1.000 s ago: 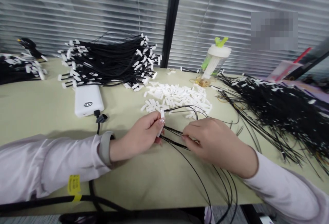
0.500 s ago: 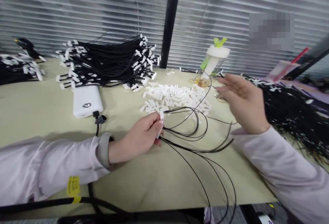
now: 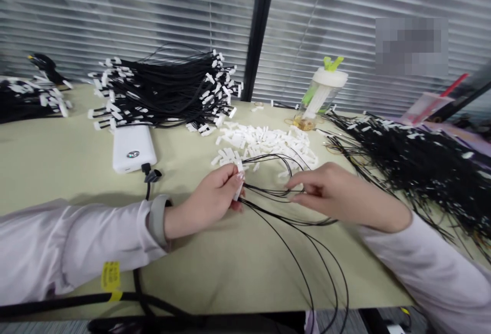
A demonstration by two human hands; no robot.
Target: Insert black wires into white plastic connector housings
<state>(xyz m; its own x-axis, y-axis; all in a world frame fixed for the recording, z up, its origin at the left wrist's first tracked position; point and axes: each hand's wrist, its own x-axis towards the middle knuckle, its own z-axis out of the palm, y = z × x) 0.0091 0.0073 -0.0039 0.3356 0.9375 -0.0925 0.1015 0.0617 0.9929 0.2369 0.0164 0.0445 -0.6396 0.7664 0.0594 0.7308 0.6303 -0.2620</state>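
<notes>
My left hand (image 3: 213, 193) is closed around a white plastic connector (image 3: 239, 180), gripping it between thumb and fingers. Thin black wires (image 3: 268, 216) run out of the connector to the right. Some curl in a loop, while others hang past the table's front edge. My right hand (image 3: 326, 191) is at the looped wires, its thumb and index finger apart on either side of them. A firm grip on any wire is not visible. Behind both hands lies a pile of small white plastic pieces (image 3: 264, 139).
A bundle of black cables with white ends (image 3: 164, 88) lies at the back left, behind a white power bank (image 3: 134, 150). A clear cup with a white lid (image 3: 324, 93) stands behind the pile. Loose black wires (image 3: 414, 160) cover the right side of the table (image 3: 215, 277).
My right hand has moved down and left, from near the cup to the looped wires. My left hand still grips the connector.
</notes>
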